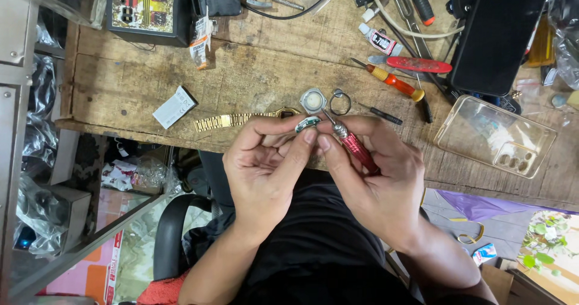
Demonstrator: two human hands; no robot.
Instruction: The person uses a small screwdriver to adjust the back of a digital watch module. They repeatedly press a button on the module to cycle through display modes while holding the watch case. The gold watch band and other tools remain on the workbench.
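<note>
— Where's the dial?
— The dial, a small round green-rimmed disc, is pinched on edge between the left hand's thumb and forefinger, just above the bench edge. Held that way, its face stays open to the tool.
— And the right hand?
— Closed around a red ribbed screwdriver, gripped like a pen, its thin metal tip by the dial, likely for fine control.
— Around them?
— Just behind lie a squarish steel case, a wire ring and a gold link bracelet, kept within reach on worn, scratched wood. A clear plastic tray sits to the right.
</note>
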